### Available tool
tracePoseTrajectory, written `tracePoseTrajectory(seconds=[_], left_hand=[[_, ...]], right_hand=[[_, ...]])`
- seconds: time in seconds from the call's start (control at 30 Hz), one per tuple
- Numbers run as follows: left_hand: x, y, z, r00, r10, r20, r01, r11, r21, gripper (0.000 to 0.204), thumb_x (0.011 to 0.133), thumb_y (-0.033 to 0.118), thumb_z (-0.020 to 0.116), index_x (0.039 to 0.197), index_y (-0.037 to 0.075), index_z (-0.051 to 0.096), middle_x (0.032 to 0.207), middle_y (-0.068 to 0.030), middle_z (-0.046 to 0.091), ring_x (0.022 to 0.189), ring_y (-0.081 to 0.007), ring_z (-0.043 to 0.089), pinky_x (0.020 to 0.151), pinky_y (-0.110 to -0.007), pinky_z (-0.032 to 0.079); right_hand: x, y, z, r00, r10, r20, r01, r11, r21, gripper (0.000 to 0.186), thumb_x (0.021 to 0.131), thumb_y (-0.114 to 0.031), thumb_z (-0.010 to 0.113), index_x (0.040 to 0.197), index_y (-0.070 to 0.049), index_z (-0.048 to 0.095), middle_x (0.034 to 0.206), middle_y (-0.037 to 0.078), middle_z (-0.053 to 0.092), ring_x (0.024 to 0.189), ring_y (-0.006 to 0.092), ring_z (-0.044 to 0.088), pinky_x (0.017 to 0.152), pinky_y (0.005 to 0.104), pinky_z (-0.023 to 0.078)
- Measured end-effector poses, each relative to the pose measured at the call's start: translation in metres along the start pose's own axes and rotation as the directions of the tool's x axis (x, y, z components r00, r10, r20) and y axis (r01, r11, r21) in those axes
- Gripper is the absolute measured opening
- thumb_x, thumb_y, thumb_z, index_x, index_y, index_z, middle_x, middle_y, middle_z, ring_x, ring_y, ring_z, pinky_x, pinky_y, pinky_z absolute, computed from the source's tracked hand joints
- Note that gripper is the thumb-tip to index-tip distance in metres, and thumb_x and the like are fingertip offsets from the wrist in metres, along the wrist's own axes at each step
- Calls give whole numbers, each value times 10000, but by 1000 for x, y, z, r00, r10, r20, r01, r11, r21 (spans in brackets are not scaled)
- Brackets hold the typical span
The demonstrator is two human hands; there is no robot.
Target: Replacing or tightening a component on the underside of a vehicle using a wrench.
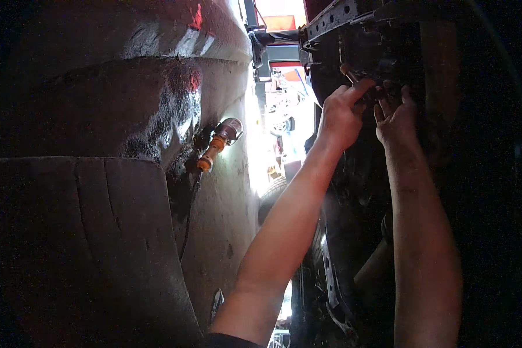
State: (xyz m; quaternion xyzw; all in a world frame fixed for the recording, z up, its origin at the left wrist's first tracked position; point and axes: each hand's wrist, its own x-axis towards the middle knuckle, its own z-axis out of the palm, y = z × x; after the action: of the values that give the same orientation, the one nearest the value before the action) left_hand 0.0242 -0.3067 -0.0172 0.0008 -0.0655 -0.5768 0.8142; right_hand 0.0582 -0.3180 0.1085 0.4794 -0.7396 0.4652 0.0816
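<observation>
Both my arms reach up to the dark underside of a vehicle (330, 26). My left hand (341, 118) is closed, its index finger stretched toward the right hand. A short rod-like piece with a tan end (347, 71) sticks out past its fingers; its kind is not clear. Close beside it on the right, my right hand (397, 119) has its fingers raised and curled at the dark parts. Shadow hides what lies between those fingertips.
A caged work lamp with an orange handle (216, 148) shines on the stained grey surface (220, 203) at left, its black cable (188, 223) trailing down. A perforated metal bar (332, 278) runs beside my left forearm. Bright light fills the gap beyond, with a tyre (271, 194) in it.
</observation>
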Motion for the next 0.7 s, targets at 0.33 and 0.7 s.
tracePoseTrajectory(seconds=[0.33, 0.7], left_hand=[[0, 9, 10, 984, 174, -30, -167, 973, 159, 411, 826, 10, 661, 1205, 168, 660, 1006, -207, 661, 914, -398, 661, 768, -444, 543], [1, 4, 12, 990, 134, -34, -126, 976, 177, 385, 817, 11, 664, 1184, 127, 666, 982, -216, 682, 897, -405, 677, 762, -445, 557]], right_hand=[[-5, 1, -4, 1000, 14, -11, -15, 999, -38, 407, 964, -498, 557, 1154, -141, 603, 1196, 20, 614, 1173, 163, 517, 1053, 365, 324], [-1, 1, -5, 998, 67, -10, -68, 989, -134, 436, 941, -508, 598, 1158, -130, 612, 1158, 9, 646, 1147, 130, 545, 1043, 327, 352]])
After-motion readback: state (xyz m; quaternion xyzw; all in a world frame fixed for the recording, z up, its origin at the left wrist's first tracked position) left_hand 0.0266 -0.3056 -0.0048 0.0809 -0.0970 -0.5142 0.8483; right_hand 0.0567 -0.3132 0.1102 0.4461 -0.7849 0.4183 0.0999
